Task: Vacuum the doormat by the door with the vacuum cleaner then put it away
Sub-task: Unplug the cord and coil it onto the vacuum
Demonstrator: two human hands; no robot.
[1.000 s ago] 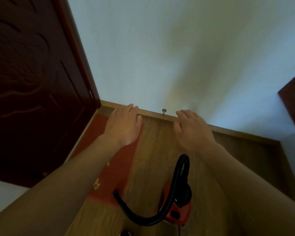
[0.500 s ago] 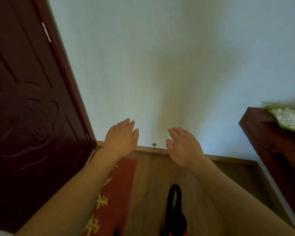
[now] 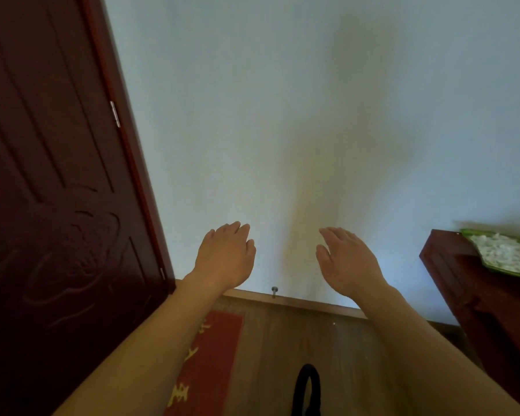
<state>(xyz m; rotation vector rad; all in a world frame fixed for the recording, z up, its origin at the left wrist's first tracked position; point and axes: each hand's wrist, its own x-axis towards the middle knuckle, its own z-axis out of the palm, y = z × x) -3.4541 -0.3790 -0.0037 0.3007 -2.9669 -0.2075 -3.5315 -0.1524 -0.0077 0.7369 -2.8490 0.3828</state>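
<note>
Two empty flat hands, left (image 3: 226, 256) and right (image 3: 347, 262), above red doormat (image 3: 213, 360).

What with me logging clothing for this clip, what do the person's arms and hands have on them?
Nothing visible. The left forearm and right forearm are bare to the frame edge, with no sleeves in view. The left hand and right hand carry no gloves, rings, watch or bracelet that shows.

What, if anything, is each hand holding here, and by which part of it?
Nothing is held. The left hand and the right hand are both open, fingers straight, raised before the wall. The vacuum's black hose sits below, untouched.
</note>
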